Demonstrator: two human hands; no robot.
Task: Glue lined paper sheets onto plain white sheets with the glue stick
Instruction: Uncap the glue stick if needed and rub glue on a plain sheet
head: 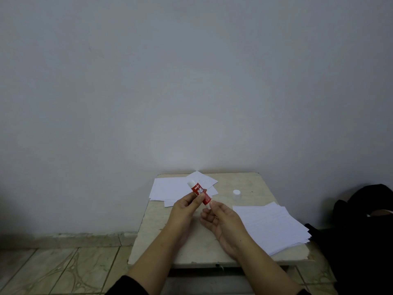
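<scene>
Glue stick: a red-labelled cylindrical glue stick [200, 194] with white ends is held up over the table, tilted, its upper white end leaning away and to the left, its lower white end toward the person.
Left hand: the left hand [187, 208] grips the tube's red middle, thumb and fingers curled round it.
Right hand: the right hand [221, 220] pinches the tube's lower white end between thumb and fingertip; the remaining fingers curl loosely below it.
Cap: a small white cylindrical cap [236, 194] stands upright on the table, to the right of the held tube and well apart from both hands.
Plain sheets: a loose, overlapping spread of plain white paper sheets [170, 188] lies beyond the grip, partly behind the tube's upper end.
Lined sheets: a fanned stack of faintly lined white paper sheets [274, 226] lies right of the right hand, reaching the table's right edge.
Table: a small worn beige table [155, 233] lies under both hands.
Surroundings: a dark bag [361, 220] sits right of the table, against the pale grey wall [191, 81].
</scene>
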